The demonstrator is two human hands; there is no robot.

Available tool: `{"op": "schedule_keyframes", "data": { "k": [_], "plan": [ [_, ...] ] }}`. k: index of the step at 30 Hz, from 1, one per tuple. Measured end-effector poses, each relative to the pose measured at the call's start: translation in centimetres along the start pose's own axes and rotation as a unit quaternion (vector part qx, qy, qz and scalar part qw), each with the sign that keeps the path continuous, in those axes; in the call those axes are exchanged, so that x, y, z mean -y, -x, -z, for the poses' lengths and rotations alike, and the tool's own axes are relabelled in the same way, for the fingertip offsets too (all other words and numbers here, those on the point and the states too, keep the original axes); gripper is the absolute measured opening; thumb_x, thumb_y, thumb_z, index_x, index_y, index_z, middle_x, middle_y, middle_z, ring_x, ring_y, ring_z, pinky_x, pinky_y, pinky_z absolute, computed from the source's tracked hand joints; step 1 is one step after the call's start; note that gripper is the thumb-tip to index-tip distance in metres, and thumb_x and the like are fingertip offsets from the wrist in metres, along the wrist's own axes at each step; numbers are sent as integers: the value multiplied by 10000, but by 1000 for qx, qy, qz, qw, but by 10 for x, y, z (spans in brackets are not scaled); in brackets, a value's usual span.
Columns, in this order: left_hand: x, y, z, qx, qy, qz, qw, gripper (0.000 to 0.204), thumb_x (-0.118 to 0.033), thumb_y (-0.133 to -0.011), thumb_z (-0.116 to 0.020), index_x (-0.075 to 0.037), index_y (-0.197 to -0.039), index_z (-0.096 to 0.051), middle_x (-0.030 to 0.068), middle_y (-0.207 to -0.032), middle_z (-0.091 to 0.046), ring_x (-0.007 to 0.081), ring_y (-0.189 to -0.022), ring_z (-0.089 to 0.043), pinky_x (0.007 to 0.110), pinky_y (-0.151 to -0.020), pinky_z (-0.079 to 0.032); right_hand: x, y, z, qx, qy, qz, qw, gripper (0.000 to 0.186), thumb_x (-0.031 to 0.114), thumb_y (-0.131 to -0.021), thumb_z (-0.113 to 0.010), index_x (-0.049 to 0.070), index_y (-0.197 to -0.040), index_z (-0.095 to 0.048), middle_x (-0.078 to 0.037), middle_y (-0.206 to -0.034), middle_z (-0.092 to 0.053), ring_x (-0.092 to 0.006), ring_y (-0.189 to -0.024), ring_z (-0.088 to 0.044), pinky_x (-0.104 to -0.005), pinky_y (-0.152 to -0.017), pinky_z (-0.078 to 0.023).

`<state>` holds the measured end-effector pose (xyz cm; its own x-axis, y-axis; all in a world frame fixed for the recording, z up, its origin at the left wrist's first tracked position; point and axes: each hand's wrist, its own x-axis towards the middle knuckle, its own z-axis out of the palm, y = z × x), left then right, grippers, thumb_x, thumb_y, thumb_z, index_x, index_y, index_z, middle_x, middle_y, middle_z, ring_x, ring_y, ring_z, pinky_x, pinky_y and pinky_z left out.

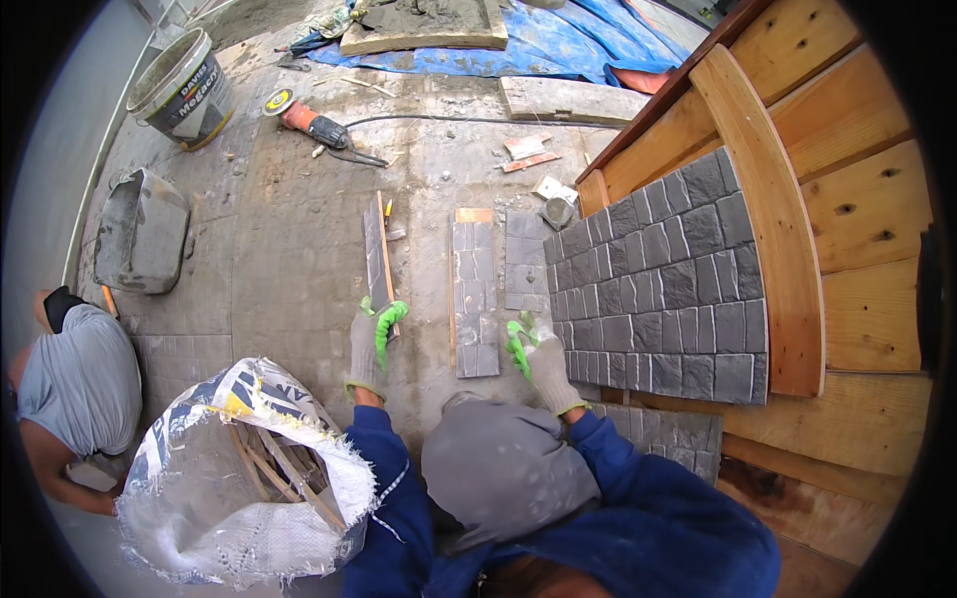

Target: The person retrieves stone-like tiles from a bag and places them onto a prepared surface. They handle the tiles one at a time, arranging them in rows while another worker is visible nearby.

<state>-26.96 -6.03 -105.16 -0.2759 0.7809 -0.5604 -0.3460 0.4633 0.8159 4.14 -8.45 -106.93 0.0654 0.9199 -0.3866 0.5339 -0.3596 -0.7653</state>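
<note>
My left hand (369,344), in a grey knit glove with green fingertips, is closed round the near end of a narrow grey tile strip (376,249). The strip is tilted up on its edge. My right hand (547,367), gloved alike, has its fingers apart and holds nothing that I can see. It hovers by a small cut tile piece (524,261) on the floor. Between my hands lies a longer stone-patterned tile strip (476,299) with a thin wood-coloured edge along its left side. To the right, a large grey stone-patterned tile (658,284) leans against wooden boards.
An orange angle grinder (309,122) with its cable lies ahead. A bucket (184,90) and a cut container (143,234) stand left. Near me is a woven sack (249,478) of offcuts. Another person (80,374) crouches at far left. A blue tarp (558,45) lies beyond.
</note>
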Motion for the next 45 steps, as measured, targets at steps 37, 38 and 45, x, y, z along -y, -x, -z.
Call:
{"op": "schedule_keyframes", "data": {
  "k": [37, 38, 45],
  "plan": [
    [38, 73, -83, -68, -523, -230, 818, 608, -297, -821, -771, -82, -1362, -597, 205, -1148, -665, 385, -1068, -652, 475, -908, -524, 27, -48, -8, -162, 335, 59, 926, 1038, 540, -848, -737, -6, -1583, -248, -297, -1381, -540, -465, -1149, -612, -499, -969, -514],
    [36, 72, -82, -71, -523, -248, 812, 594, -296, -826, -768, -83, -1355, -602, 199, -1152, -665, 381, -1069, -650, 472, -909, -523, 32, -50, -7, -126, 347, 39, 928, 1065, 552, -843, -738, -2, -1593, -222, -298, -1402, -522, -465, -1159, -609, -496, -970, -518],
    [14, 57, -63, -84, -447, -222, 863, 532, -299, -868, -734, -101, -1348, -619, 180, -1200, -664, 365, -1094, -645, 452, -934, -525, 62, -69, 12, -45, 369, 14, 928, 1111, 575, -798, -762, -11, -1585, -240, -312, -1380, -534, -418, -1151, -645, -469, -922, -557]
  ]
}}
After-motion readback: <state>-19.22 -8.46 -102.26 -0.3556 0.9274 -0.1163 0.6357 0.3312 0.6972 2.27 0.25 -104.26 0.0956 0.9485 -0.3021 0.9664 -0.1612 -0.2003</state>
